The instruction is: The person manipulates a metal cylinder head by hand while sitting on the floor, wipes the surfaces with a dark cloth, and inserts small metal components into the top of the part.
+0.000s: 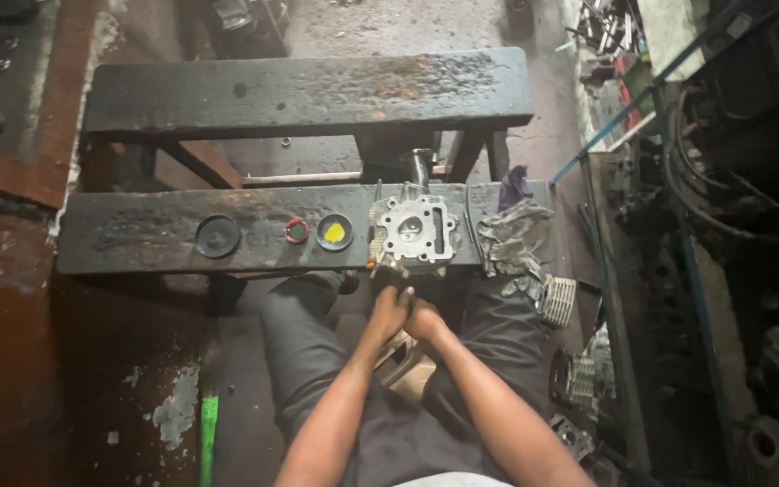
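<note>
Both hands meet just below the near edge of the lower bench plank [137, 236], over the person's lap. The left hand [389, 311] is curled with its fingers bunched toward the plank's edge, and the right hand [426, 318] is pressed against it, fingers folded; whether they pinch anything small between them cannot be told. Nearest to them, on the plank just above, lies the cylinder head [413, 230]: a pale grey cast-metal block, roughly square, lying flat with a round opening at its middle, a long slot to the right and small bolt holes at its corners. It sits right of the plank's middle, touching the near edge. Left of it along the plank come a small dark tin with yellow paste [334, 232], a red ring [296, 231] and a round black lid [218, 236]. Toward the plank's right end a crumpled grey rag [511, 236] hangs over the near edge. A second, upper plank [308, 90], blackened and rusty, stands beyond. A finned metal cylinder [558, 300] lies by the person's right knee.
</note>
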